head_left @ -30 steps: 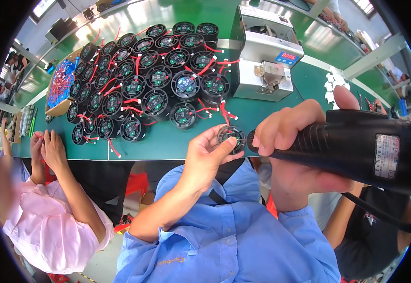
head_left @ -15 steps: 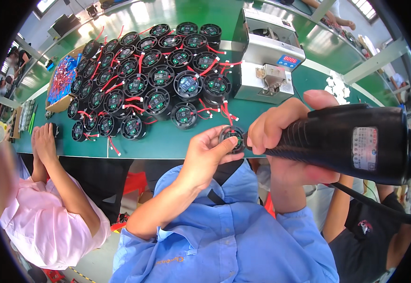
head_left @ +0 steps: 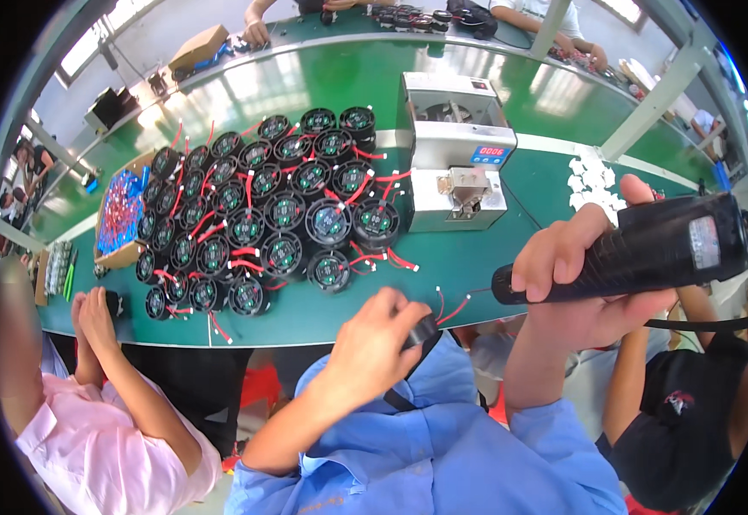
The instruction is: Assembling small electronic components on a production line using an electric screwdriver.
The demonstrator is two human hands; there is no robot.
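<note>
My left hand (head_left: 372,350) is closed around a small black round housing (head_left: 420,332) at the table's front edge. The housing is tipped on its side, so its face is hidden. Thin red wires (head_left: 454,312) with white plugs stick out to its right. My right hand (head_left: 567,266) grips a thick black electric screwdriver (head_left: 661,249), its thin bit pointing left, apart from the housing. Beyond my left hand, many similar round housings (head_left: 283,253) with green circuit boards and red wires stand in rows on the green table (head_left: 322,322).
A grey machine (head_left: 460,142) with a red digital display stands behind my hands. White plastic pieces (head_left: 593,180) lie to its right. At the left is a cardboard box (head_left: 125,219) of blue and red parts. A co-worker in pink (head_left: 117,421) sits left; another in black (head_left: 683,403) sits right.
The screwdriver has drawn back from the round housing to the right. My left hand has turned the housing from face-up onto its side. The view has shifted, showing more of the far side.
</note>
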